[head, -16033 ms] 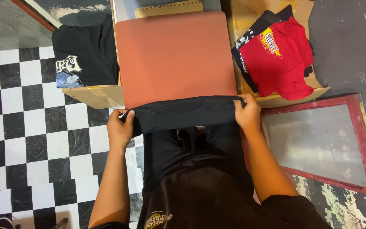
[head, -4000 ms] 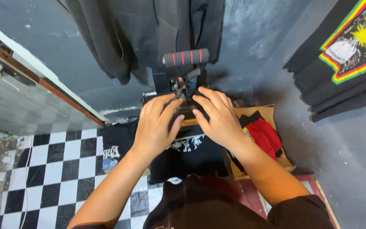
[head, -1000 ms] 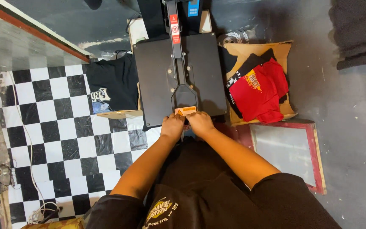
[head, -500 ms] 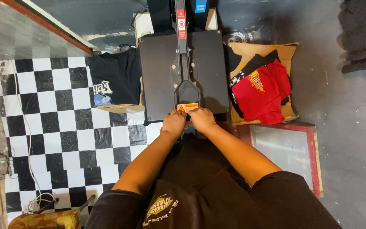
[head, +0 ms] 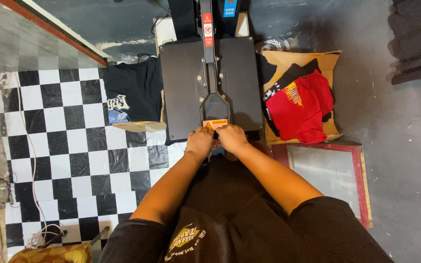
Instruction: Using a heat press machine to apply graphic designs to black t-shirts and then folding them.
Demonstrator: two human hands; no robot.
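Now I look straight down on a heat press (head: 191, 83) whose dark upper plate lies flat and closed, with its lever arm (head: 209, 68) running down the middle toward me. My left hand (head: 199, 142) and my right hand (head: 231, 138) sit side by side at the near end of this lever, just under the small orange warning label (head: 215, 124). Both hands are curled closed around the handle; the handle itself is hidden under the fingers, so I cannot tell how firmly they squeeze. I judge that the pressing step is in hand: the plate is down and the hands hold the lever at its low position. The garment under the plate I cannot see at all. The next move, as I judge it, calls for a firm grip with both hands together and an even pull on the lever, without twisting it to one side, because the plate is heavy and probably hot. To the left of the press a black printed T-shirt (head: 130, 95) lies beside a strip of cardboard (head: 140, 126) above the checkered floor (head: 64, 146). To the right, red shirts (head: 300, 107) lie in an open cardboard box (head: 330, 61), and a red-framed printing screen (head: 332, 170) rests near my right forearm.
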